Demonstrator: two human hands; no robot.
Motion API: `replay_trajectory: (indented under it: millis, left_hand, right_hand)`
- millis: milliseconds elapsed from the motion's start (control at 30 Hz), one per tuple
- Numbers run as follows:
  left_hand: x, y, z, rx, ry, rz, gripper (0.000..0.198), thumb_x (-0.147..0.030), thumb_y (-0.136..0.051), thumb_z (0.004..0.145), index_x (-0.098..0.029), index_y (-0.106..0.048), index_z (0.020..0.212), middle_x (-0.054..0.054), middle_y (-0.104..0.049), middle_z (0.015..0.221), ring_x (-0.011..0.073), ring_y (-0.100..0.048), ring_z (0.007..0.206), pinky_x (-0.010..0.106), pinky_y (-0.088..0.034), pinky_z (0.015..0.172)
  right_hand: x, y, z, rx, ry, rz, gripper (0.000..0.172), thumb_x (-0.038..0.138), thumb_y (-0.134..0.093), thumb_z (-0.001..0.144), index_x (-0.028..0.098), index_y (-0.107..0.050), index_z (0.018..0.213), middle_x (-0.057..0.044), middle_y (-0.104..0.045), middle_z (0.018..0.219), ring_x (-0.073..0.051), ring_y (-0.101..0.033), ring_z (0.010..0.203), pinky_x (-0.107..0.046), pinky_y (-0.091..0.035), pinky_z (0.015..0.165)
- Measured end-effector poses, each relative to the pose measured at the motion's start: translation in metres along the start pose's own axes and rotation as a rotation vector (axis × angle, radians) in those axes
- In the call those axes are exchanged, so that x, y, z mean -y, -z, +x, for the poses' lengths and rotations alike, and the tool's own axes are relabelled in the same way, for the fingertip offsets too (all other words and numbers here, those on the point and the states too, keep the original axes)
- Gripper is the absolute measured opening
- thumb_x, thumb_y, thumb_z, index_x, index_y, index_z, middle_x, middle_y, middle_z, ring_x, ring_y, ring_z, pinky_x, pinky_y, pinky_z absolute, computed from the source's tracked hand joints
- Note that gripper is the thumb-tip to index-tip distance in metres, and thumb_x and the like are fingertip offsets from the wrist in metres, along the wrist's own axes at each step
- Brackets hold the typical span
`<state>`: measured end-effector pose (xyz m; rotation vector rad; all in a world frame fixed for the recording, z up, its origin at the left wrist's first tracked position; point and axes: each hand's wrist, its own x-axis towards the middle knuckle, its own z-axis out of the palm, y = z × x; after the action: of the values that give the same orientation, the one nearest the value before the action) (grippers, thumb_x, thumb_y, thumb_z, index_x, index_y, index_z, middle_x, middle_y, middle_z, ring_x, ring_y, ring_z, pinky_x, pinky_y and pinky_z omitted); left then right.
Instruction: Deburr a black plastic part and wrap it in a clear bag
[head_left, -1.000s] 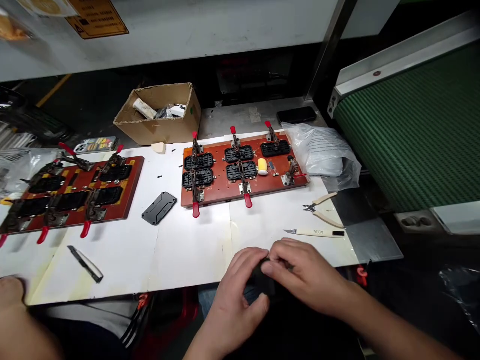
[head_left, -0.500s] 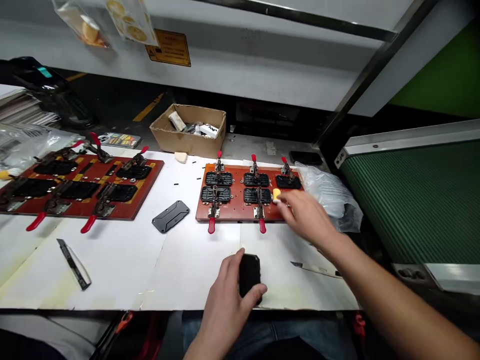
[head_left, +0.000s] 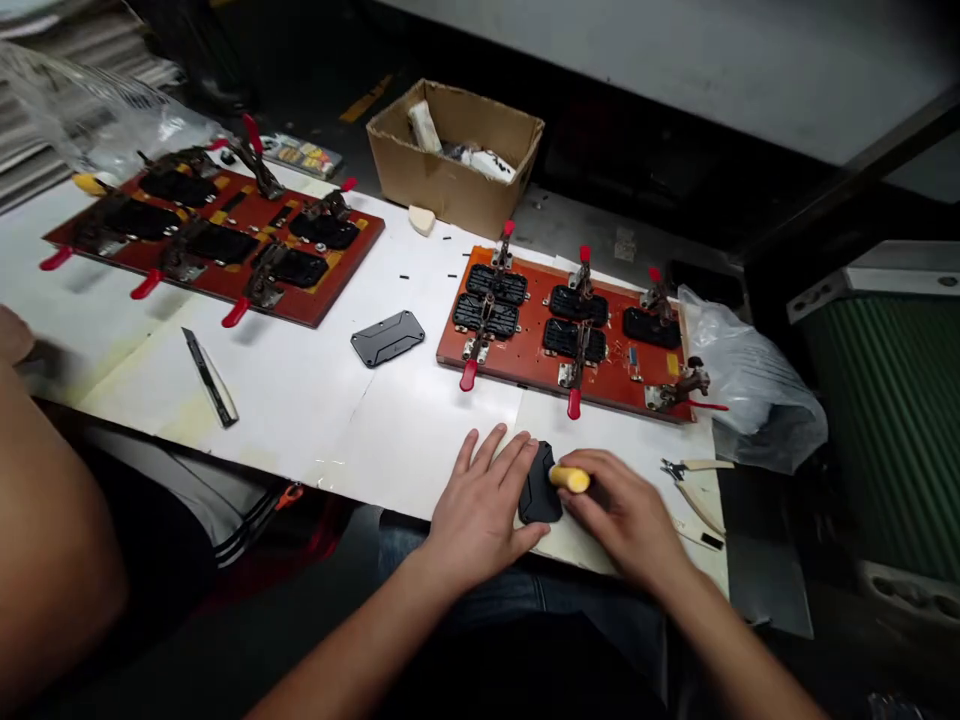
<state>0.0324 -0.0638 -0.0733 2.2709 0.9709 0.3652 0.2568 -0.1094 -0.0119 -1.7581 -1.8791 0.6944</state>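
Head view: left hand [head_left: 480,508] spread flat, fingers and thumb against dark rectangular panel [head_left: 538,492], apparently bracing it on white-covered surface [head_left: 300,400] near front edge. Right hand [head_left: 622,515] closed around short yellow cylinder [head_left: 574,480], its far end at panel's right side, seemingly for control. Hands apart. Beyond, red-handled metal clamps [head_left: 574,402] on reddish-brown board [head_left: 522,350] likely fix black ribbed plates [head_left: 486,315].
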Motion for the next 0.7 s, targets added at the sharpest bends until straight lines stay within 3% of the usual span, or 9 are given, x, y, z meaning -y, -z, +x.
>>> replay_trajectory:
  millis: [67,167,467,700]
  left_hand:
    - [0.000,-0.001,0.001,-0.007,-0.001,-0.001,0.095,-0.047,-0.077,0.087,-0.019,-0.029,0.165,0.008,-0.038,0.173,0.0350,-0.020,0.163,0.059,-0.007,0.135]
    - [0.000,0.001,0.001,-0.009,-0.014,0.002,0.093,-0.049,-0.076,0.087,-0.019,-0.032,0.164,0.008,-0.039,0.172,0.0358,-0.021,0.163,0.059,-0.007,0.134]
    - [-0.001,0.001,-0.001,-0.004,0.008,-0.004,0.083,-0.049,-0.068,0.092,-0.018,-0.037,0.162,0.005,-0.037,0.173,0.0336,-0.021,0.164,0.056,-0.004,0.136]
    - [0.000,0.003,0.001,0.011,0.012,-0.018,0.089,-0.051,-0.073,0.089,-0.018,-0.036,0.163,0.005,-0.038,0.173,0.0352,-0.022,0.162,0.056,-0.003,0.135]
  right_hand:
    - [-0.005,-0.024,-0.021,-0.014,0.012,0.033,0.026,0.024,-0.060,0.104,0.026,-0.064,0.129,-0.008,-0.073,0.123,-0.022,-0.069,0.115,-0.040,-0.059,0.099]
    - [-0.010,-0.041,-0.025,-0.047,0.023,-0.014,0.030,0.023,-0.059,0.103,0.026,-0.062,0.133,-0.010,-0.072,0.125,-0.025,-0.068,0.117,-0.044,-0.060,0.100]
    - [0.003,-0.052,-0.027,-0.108,-0.074,-0.038,0.037,0.026,-0.056,0.103,0.023,-0.052,0.140,-0.014,-0.060,0.132,-0.027,-0.062,0.124,-0.048,-0.058,0.104]
    - [-0.006,-0.041,-0.003,-0.104,-0.152,-0.072,0.028,0.032,-0.060,0.104,0.024,-0.058,0.131,-0.010,-0.070,0.123,-0.025,-0.069,0.113,-0.041,-0.059,0.097]
